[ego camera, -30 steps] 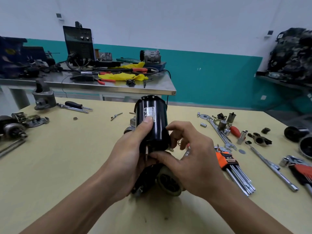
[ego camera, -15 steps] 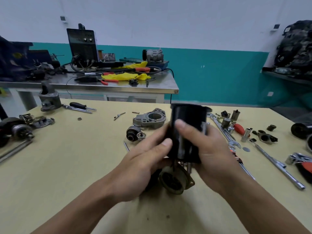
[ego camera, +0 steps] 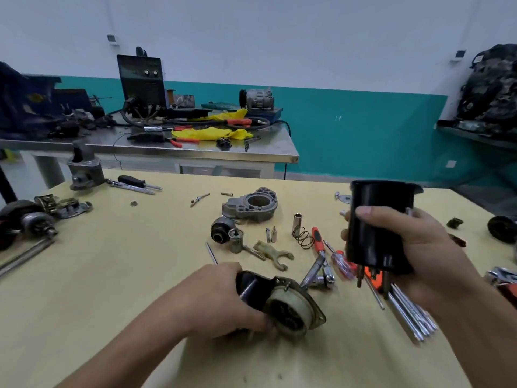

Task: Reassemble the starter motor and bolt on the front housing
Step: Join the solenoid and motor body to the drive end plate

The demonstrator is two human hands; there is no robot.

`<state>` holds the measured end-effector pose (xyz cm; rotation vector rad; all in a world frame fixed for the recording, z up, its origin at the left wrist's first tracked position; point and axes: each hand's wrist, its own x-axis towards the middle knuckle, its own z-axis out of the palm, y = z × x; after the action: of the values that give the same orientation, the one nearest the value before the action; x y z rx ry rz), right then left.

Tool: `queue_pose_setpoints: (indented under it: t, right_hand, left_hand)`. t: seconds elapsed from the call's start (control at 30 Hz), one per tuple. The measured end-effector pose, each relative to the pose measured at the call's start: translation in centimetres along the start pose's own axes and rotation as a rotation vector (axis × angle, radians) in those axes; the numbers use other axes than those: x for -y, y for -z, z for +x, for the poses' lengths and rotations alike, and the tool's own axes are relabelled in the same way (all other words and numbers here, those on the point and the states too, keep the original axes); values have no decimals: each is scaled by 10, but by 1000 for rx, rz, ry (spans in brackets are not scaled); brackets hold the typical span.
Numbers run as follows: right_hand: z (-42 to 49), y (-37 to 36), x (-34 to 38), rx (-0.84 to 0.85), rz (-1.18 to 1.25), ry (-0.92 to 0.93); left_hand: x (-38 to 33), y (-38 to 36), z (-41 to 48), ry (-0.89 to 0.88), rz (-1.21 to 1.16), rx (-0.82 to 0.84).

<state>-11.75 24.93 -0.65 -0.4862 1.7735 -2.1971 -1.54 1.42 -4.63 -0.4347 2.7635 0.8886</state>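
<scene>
left grip curled round gear end, low at counter, contact unclear | right grip wrapped round black casing, upright in the air, apart from gear end, long bolts poking out below | front housing on counter beyond, untouched

No legible txt, nos. or brands: the black casing under the fingers of the R hand shows plain black, and the machine panel w/ knobs, far beyond the L hand, is too small & blurred to read.
</scene>
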Motion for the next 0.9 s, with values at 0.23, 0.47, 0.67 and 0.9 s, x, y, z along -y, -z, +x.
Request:
queue_pose_setpoints:
  t: [0.23,0.47,0.67,0.9]
  right_hand:
    - [-1,-14,-12,79,-80,-17]
    - [-1,-13,-13,76,-6,-16]
    - [-11,-36,-30,64,-286,149]
    - [-20,-62,-50,100,-418,360]
  left_hand:
    - [3,1,6,-24,-372,13]
    - [3,16,4,-62,-1131,135]
    - [3,16,8,-312,-1289,-339]
    - [-3,-1,11,-369,-1344,-242]
